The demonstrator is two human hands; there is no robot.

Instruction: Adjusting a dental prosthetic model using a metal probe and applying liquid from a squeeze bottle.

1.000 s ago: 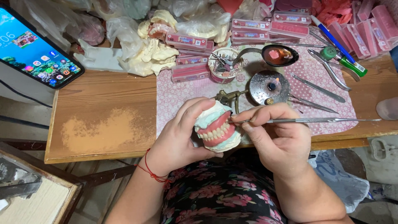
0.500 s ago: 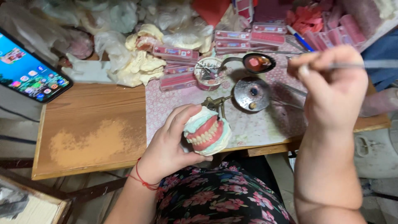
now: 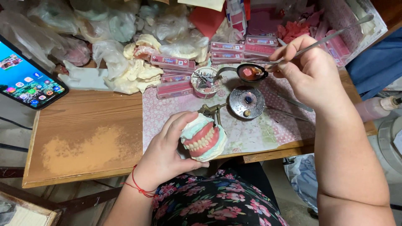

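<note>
A worn wooden tabletop (image 3: 83,138) fills the scene, with a pale scuffed patch at its near left. A pink patterned cloth (image 3: 259,129) covers its right part. Crumpled plastic bags (image 3: 104,25) pile along the far edge. Blue fabric (image 3: 372,62) hangs at the right. Light is even.

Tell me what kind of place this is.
Probably a small dental workshop where false teeth are made. The left hand holds a set of false teeth on a plaster model, the right hand dips a thin metal tool into a spoon of pink wax, and tooth boxes lie stacked behind.
</note>
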